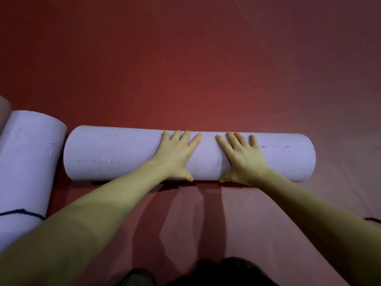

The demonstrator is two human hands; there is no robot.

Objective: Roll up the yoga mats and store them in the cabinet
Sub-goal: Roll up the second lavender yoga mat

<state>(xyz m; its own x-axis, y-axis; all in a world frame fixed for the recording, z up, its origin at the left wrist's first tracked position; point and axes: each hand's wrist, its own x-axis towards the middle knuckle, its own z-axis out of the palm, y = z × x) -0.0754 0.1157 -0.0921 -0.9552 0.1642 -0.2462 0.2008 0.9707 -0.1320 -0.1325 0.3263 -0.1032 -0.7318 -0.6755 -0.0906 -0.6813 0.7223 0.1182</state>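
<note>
The mat [123, 153], rolled into a cylinder across the middle of the frame on the red floor [185, 69], is pressed from above by the left hand [175, 155] and right hand [245, 159], fingers [186, 137] straight and spread, nothing gripped; if that pressure is eased or applied unevenly, the roll could spring loose or be skewed into a cone. A second roll [26, 162] is cut off at the left edge, no cabinet is seen, and the mat's free end cannot be made out.

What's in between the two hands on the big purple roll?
In the head view, only a bare strip of the rolled purple mat shows between the left hand and right hand; both press flat on it.
</note>
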